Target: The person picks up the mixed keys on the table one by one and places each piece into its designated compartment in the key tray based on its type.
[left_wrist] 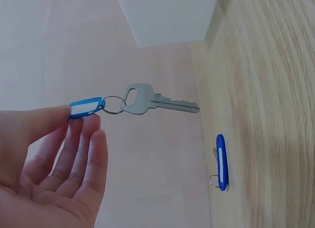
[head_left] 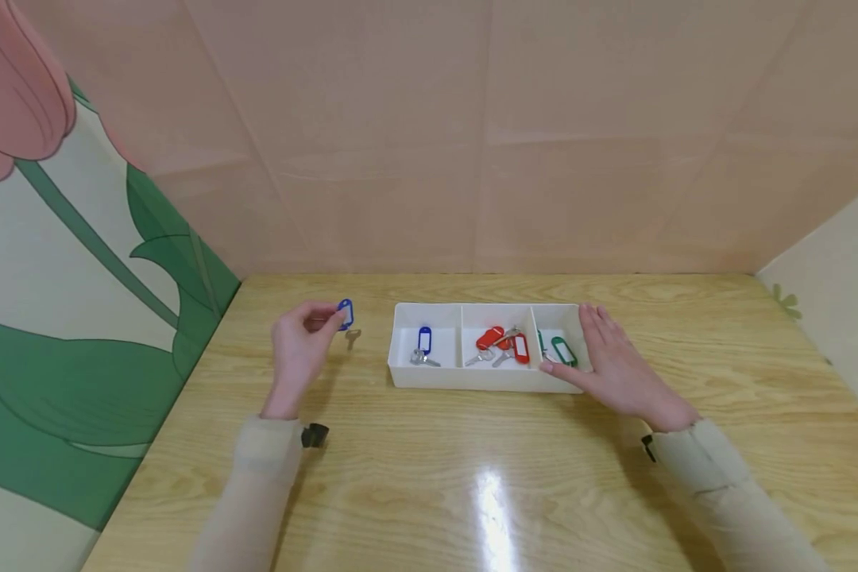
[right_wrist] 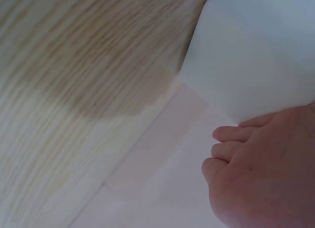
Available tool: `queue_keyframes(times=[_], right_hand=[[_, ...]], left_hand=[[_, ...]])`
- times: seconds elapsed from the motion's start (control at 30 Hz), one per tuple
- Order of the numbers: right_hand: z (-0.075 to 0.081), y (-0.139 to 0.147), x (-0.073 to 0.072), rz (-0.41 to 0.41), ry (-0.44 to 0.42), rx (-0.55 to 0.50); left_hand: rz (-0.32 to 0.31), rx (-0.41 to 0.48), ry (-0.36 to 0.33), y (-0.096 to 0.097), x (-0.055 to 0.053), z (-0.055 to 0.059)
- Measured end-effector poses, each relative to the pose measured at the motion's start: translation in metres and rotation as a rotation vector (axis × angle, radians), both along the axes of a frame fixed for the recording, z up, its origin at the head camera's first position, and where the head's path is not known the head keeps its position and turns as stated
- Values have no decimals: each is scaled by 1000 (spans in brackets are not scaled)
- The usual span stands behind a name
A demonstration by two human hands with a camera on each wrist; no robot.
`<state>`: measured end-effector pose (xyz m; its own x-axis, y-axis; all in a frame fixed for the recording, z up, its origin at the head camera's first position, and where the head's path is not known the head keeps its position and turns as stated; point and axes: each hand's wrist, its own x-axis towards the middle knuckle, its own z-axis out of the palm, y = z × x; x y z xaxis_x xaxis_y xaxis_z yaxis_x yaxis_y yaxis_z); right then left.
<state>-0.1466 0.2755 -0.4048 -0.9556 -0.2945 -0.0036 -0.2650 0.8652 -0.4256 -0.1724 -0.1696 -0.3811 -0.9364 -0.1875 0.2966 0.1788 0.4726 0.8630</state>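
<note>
In the head view my left hand [head_left: 302,345] is to the left of a white three-compartment box [head_left: 465,380]. It pinches a blue key tag [head_left: 346,314] between thumb and fingers; in the left wrist view a silver key [left_wrist: 140,99] hangs from the tag's ring. Another blue key tag [left_wrist: 222,161] lies on the table there. My right hand [head_left: 618,365] rests against the box's right end, fingers straight, thumb at the front rim. A blue-tagged key [head_left: 425,342] lies in the left compartment, red key tags [head_left: 520,348] with keys in the middle, green key tags [head_left: 563,351] in the right.
The box stands on a wood-grain table [head_left: 400,477], its long side facing me. Behind the table rises a pinkish wall [head_left: 372,159]. A panel with painted green leaves [head_left: 64,381] borders the left side, and a pale panel [head_left: 836,294] the right.
</note>
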Motion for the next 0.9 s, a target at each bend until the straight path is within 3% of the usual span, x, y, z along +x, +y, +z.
queue_keyframes(times=[0.37,0.9], right_hand=[[0,1,0,4,10,-2],[-1,0,0,7,12,-8]], left_hand=[[8,52,33,6,2,2],[-23,119,90,16,7,13]])
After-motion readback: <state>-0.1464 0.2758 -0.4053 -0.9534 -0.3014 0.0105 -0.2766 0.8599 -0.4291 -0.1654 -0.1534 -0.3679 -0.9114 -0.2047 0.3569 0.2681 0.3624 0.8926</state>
